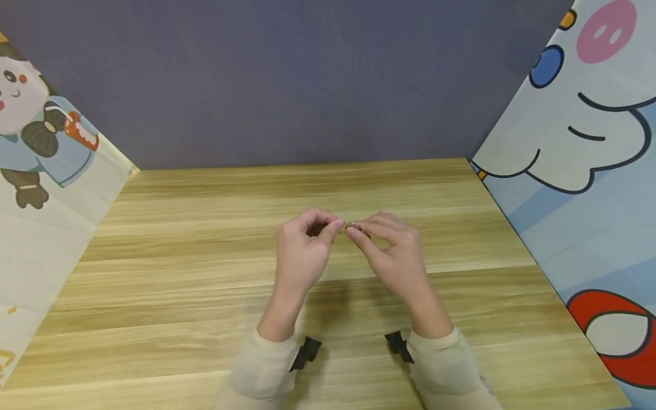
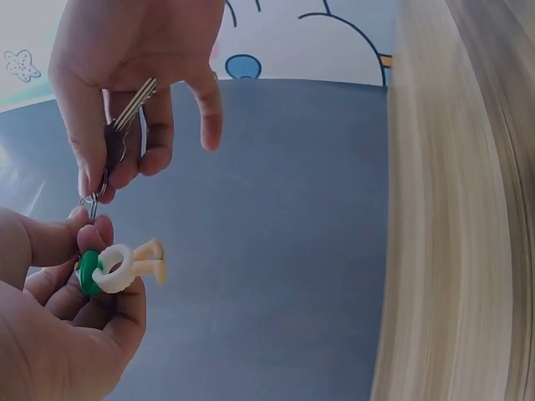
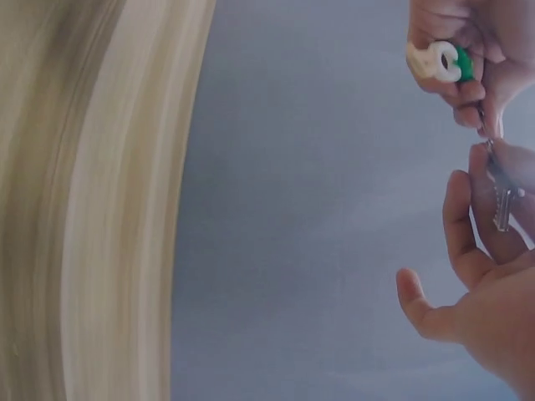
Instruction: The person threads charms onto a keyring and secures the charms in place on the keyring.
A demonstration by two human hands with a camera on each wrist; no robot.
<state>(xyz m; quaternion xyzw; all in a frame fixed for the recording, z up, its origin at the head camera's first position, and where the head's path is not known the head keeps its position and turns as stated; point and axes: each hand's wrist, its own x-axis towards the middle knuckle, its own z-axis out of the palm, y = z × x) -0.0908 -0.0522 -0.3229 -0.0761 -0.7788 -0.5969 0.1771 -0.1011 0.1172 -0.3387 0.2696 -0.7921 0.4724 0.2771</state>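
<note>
Above the wooden table, the fingertips of both hands meet at a small metal ring. My left hand pinches one side of it between thumb and finger. A keychain charm, green and white with pale legs, hangs by the left fingers. Across from it, my right hand pinches the keys near their ring end. One toothed key blade shows beside the right fingers. In the head view the fingers hide most of the keychain. How ring and keys link is too small to tell.
The wood-grain table stretches under both hands. A dark grey panel stands along its far edge. Cartoon-printed panels flank it at the left and right. Black straps sit at the cuffs.
</note>
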